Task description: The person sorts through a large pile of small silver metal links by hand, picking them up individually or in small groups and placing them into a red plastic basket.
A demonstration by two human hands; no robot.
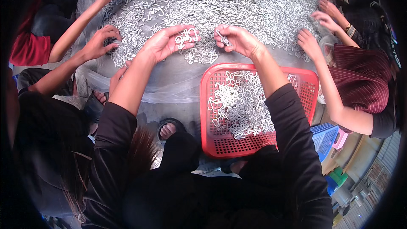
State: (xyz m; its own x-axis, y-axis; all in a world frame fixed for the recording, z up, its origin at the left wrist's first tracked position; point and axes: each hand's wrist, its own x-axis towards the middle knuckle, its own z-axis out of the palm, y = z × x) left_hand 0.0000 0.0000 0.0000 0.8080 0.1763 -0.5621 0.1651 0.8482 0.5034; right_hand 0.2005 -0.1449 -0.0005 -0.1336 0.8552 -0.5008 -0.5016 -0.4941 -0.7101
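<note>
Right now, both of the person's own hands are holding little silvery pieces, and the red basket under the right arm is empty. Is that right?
Not quite: the red basket isn't empty. The head view shows lots of little silvery pieces inside it. The rest is right: the left hand and the right hand both hold some.
</note>
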